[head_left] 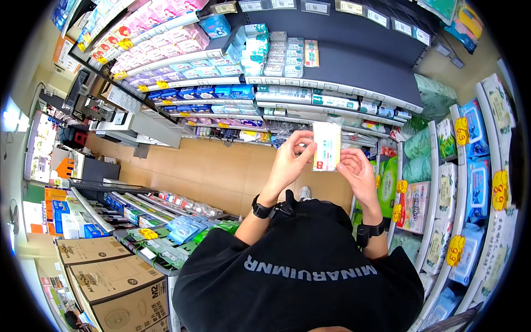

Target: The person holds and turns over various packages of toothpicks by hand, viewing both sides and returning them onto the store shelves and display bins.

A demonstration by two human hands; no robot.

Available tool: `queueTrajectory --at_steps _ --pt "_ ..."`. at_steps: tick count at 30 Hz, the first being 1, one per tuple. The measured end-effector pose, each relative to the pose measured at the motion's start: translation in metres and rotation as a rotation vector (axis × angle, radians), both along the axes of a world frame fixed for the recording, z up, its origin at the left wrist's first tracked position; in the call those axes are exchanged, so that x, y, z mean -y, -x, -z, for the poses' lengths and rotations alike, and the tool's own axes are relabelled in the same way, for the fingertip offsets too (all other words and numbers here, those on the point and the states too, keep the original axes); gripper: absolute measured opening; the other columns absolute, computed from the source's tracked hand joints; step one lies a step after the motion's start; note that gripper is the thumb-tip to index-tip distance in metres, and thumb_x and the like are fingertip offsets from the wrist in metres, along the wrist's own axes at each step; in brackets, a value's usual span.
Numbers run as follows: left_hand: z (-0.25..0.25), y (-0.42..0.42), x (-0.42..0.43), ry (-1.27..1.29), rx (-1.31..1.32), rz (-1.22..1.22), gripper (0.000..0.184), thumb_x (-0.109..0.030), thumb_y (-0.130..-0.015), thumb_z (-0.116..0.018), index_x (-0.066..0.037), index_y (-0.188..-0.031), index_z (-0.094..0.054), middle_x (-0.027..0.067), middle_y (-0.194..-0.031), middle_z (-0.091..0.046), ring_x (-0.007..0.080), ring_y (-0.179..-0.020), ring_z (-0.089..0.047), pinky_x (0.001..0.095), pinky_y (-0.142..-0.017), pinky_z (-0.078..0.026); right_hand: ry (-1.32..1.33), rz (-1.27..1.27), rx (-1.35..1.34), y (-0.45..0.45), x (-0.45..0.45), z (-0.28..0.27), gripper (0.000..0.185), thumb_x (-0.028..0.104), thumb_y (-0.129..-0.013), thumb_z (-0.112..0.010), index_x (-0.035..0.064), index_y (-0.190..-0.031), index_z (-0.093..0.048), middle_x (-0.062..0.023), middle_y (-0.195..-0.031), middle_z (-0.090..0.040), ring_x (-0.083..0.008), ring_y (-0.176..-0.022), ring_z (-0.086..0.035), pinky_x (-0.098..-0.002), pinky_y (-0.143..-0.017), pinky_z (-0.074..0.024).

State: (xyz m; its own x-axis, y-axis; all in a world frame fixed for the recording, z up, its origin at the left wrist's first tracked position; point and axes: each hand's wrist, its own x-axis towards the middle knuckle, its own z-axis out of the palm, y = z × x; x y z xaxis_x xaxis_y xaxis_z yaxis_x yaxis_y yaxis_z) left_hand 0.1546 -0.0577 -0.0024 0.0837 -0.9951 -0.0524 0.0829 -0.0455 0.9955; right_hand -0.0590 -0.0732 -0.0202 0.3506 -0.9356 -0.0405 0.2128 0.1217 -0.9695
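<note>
A small white and pale yellow packet (326,146) in clear wrap is held up in front of me, with a red mark and coloured print on its face; the print is too small to read. My left hand (293,157) pinches its left edge between thumb and curled fingers. On the other side, my right hand (357,169) has its thumb and fingertips closed at the lower right edge. Beyond the packet, the dark shelf (362,66) carries white-and-teal packs (285,55) and an orange-edged pack (311,53).
Shelves of pink packs (149,25) curve off to the left. On the right, a rack holds blue wipe packs (477,180) behind yellow price tags (461,131). Cardboard boxes (119,288) stand at lower left beside a low shelf (149,243). Tan floor tiles (215,169) lie between.
</note>
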Motion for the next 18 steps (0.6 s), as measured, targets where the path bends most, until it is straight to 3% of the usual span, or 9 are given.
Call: queueTrajectory --at_steps 9,18 --pt "0.027 -0.003 0.049 0.040 0.130 0.016 0.038 -0.007 -0.091 -0.069 -0.003 -0.127 -0.059 0.0064 -0.103 -0.064 0.0142 -0.086 -0.068 0.0256 -0.069 -0.056 -0.019 0.006 -0.087 -0.003 0.054 0.023 0.032 -0.003 -0.089 -0.068 -0.0005 -0.117 -0.054 -0.0060 -0.107 -0.062 -0.0101 -0.096 -0.061 -0.0223 -0.086 -0.0498" --pt "0.045 -0.013 0.097 0.016 0.256 -0.062 0.033 -0.006 -0.088 -0.069 -0.003 -0.121 -0.062 0.0086 -0.098 -0.069 0.0159 -0.082 -0.069 0.0284 -0.066 -0.055 -0.050 0.004 -0.164 -0.018 0.105 0.044 0.027 0.001 -0.091 -0.068 0.0010 -0.115 -0.056 -0.0054 -0.105 -0.064 -0.0114 -0.095 -0.063 -0.0232 -0.084 -0.0487"
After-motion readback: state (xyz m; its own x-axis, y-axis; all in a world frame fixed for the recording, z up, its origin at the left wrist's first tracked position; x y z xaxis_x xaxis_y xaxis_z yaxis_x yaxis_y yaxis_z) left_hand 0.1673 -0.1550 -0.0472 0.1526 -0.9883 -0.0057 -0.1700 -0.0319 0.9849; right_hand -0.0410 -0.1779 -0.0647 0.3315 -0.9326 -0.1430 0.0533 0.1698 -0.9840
